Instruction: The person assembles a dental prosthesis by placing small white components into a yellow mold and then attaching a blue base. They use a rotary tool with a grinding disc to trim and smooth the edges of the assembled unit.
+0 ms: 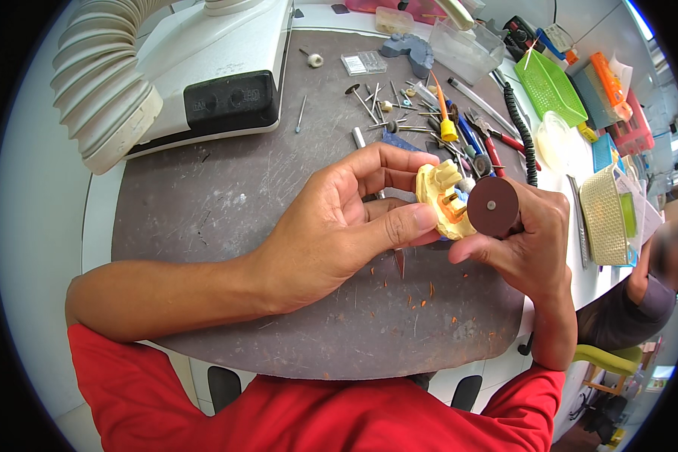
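A yellow dental plaster model (434, 183) with brass-coloured pins and orange patches is pinched between the thumb and fingers of my left hand (346, 207). Close against its right side is a round brown abrasive disc (492, 218) with a small metal centre. My right hand (538, 237) is closed around the tool that bears this disc; the tool's body is mostly hidden behind the disc and fingers. The right thumb points toward the model's lower edge. Under my left hand, a pointed blade (400, 264) shows over the bench, partly covered.
Burs and hand tools (399, 113) lie heaped beyond my hands, with red-handled pliers (495, 151) and a black coiled cord (521, 124). A white machine (226, 83) and ribbed hose (102, 83) stand far left. Orange crumbs (422, 303) dot the bench (203, 203). Baskets (606, 215) and a seated person (632, 309) are right.
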Available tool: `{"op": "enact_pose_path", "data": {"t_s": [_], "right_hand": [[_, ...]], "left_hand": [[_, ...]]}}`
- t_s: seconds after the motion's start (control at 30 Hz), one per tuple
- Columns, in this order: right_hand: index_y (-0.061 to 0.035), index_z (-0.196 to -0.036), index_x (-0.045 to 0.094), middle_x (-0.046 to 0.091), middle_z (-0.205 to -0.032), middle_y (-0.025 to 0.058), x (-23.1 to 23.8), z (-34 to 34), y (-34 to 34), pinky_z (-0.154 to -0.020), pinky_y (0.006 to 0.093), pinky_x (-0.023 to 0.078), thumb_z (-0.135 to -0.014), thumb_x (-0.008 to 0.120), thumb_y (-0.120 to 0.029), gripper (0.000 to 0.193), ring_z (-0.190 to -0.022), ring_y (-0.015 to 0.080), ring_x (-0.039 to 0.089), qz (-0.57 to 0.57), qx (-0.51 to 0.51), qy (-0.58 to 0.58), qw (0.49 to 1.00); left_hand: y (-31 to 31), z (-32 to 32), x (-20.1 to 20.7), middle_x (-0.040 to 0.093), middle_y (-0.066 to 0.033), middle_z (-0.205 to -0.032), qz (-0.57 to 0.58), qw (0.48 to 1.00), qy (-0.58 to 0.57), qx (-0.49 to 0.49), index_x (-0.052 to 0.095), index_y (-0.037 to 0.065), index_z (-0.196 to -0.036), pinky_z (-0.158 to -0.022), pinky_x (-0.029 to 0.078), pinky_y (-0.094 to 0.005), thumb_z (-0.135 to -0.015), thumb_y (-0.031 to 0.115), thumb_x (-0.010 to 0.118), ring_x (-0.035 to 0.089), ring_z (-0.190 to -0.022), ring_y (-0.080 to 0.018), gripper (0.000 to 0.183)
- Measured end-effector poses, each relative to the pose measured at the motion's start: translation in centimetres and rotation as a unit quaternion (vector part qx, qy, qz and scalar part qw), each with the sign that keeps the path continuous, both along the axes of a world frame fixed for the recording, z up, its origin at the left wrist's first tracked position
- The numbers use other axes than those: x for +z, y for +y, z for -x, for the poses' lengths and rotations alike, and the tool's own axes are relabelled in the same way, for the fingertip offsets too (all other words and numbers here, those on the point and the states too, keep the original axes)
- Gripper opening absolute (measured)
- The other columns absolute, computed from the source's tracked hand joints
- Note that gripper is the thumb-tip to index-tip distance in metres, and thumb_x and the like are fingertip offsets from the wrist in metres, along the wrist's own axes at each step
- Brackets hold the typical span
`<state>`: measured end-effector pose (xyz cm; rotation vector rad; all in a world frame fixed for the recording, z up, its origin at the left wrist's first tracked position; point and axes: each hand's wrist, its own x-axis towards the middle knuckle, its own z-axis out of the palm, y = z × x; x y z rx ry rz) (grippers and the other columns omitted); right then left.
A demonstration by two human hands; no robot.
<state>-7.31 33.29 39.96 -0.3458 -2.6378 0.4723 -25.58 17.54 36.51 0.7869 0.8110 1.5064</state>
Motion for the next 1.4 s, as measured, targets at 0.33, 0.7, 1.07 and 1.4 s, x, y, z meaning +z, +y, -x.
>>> {"op": "enact_pose_path", "data": {"t_s": [0.33, 0.7, 1.07, 1.4], "right_hand": [[-0.004, -0.072, 0.061, 0.055, -0.052, 0.0038, 0.05, 0.0, 0.03, -0.042, 0.0262, 0.04, -0.056, 0.092, -0.053, 0.061, -0.045, 0.0112, 0.053, -0.01, 0.005, -0.003, 1.0], [-0.0042, -0.072, 0.061, 0.057, -0.055, 0.0037, 0.09, 0.06, -0.07, -0.042, 0.0253, 0.04, -0.056, 0.093, -0.052, 0.06, -0.045, 0.0107, 0.054, 0.0, -0.006, 0.006, 1.0], [-0.0043, -0.072, 0.061, 0.056, -0.053, 0.0031, -0.06, -0.02, 0.06, -0.042, 0.0252, 0.039, -0.056, 0.093, -0.053, 0.061, -0.045, 0.0105, 0.053, -0.005, -0.002, 0.002, 1.0], [-0.0039, -0.072, 0.06, 0.056, -0.055, 0.0036, -0.05, -0.02, 0.07, -0.042, 0.026, 0.039, -0.056, 0.092, -0.053, 0.061, -0.044, 0.0105, 0.051, -0.009, 0.005, 0.005, 1.0]], "left_hand": [[-0.07, 0.0, 0.04, 0.053, -0.0107, -0.131, -0.001, 1.0, 0.002, 0.003, 0.042, 0.002, -0.14, -0.105, 0.053, -0.0374, -0.099, 0.013, 0.063, 0.058, -0.123, -0.0196, 0.047], [-0.22, -0.14, 0.31, 0.06, -0.0146, -0.128, 0.028, 0.999, -0.009, 0.012, 0.041, 0.004, -0.137, -0.1, 0.054, -0.0358, -0.096, 0.005, 0.064, 0.062, -0.118, -0.019, 0.047], [-0.23, -0.11, 0.24, 0.059, -0.0139, -0.129, 0.033, 0.999, 0.01, 0.011, 0.041, 0.005, -0.137, -0.101, 0.054, -0.0362, -0.097, 0.008, 0.064, 0.062, -0.118, -0.0194, 0.046], [-0.2, -0.12, 0.14, 0.059, -0.0143, -0.129, 0.026, 1.0, 0.005, 0.007, 0.041, 0.005, -0.137, -0.101, 0.054, -0.0363, -0.097, 0.008, 0.064, 0.061, -0.12, -0.0196, 0.047]]}}
